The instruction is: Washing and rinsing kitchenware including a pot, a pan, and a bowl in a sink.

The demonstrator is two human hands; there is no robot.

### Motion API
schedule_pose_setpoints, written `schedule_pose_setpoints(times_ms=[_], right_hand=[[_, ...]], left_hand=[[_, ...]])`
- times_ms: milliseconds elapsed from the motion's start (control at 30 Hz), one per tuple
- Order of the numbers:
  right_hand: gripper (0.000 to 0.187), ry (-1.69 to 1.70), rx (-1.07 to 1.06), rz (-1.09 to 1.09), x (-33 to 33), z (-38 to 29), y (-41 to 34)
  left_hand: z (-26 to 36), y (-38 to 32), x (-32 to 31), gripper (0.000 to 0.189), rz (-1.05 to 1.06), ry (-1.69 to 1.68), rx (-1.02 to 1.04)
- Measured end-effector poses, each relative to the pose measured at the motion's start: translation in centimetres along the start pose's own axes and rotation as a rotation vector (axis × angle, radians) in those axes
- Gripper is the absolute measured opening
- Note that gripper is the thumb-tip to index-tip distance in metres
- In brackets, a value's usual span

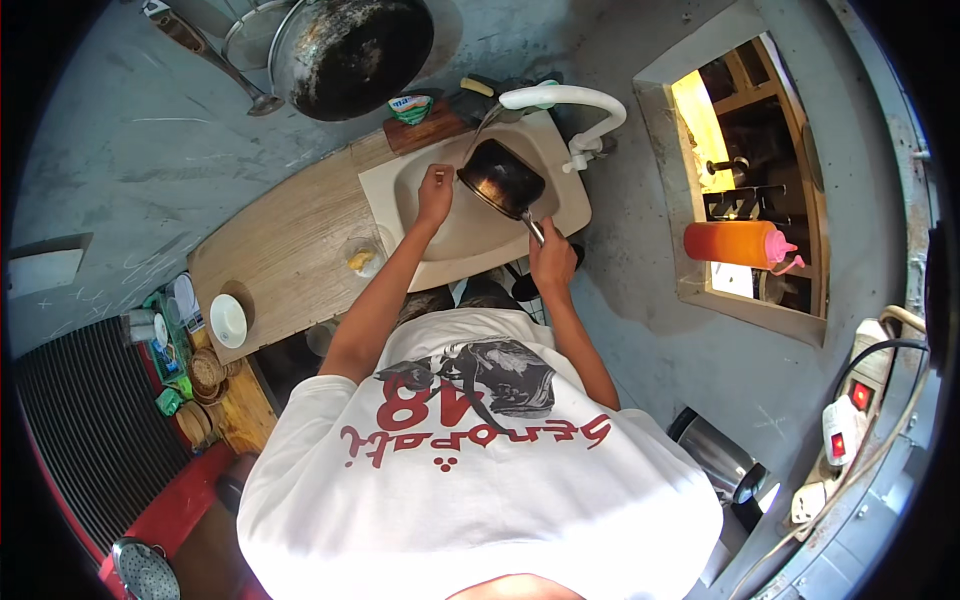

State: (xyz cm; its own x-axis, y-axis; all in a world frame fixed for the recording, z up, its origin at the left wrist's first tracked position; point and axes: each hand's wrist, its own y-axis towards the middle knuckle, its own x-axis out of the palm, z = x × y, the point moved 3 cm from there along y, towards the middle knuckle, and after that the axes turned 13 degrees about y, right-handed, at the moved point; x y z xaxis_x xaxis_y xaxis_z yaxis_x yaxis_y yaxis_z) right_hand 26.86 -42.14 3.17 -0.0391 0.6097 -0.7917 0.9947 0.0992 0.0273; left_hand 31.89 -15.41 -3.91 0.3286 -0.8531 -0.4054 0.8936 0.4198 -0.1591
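Observation:
A small saucepan [502, 180] with a blackened, scorched outside is tilted over the sink basin [442, 236]. Its metal handle [533, 227] is gripped by my right hand [553, 256]. My left hand [436, 196] has its fingers curled close to the pan's rim, on the left side. Whether that hand holds anything is hidden. The white curved faucet [570, 94] arches over the back of the sink, and what looks like a thin stream of water falls from its spout beside the pan. The pan's inside is out of sight.
Left of the sink, the wooden counter [285, 232] carries a clear dish with yellow pieces [361, 257] and a white bowl [228, 321]. A green-and-white packet [411, 109] lies behind the sink. A wok [360, 56] hangs above. Right are a squeeze bottle [731, 244] and power strip [859, 397].

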Motion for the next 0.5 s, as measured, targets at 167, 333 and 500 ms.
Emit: schedule_pose_setpoints(times_ms=[167,333,500], right_hand=[[0.021,-0.017,-0.064,-0.051,0.7,-1.9,1.5],[0.023,-0.074,-0.103,-0.062,1.1,-2.6,2.6],[0.027,-0.119,-0.242,-0.028,2.0,-2.6,3.3]], left_hand=[[-0.1,-1.6,-1.0,0.032,-0.124,-0.319,-0.417],[-3.0,-1.8,-1.8,0.033,-0.153,-0.376,-0.454],[-9.6,-1.4,-1.5,0.029,-0.309,-0.566,-0.590]])
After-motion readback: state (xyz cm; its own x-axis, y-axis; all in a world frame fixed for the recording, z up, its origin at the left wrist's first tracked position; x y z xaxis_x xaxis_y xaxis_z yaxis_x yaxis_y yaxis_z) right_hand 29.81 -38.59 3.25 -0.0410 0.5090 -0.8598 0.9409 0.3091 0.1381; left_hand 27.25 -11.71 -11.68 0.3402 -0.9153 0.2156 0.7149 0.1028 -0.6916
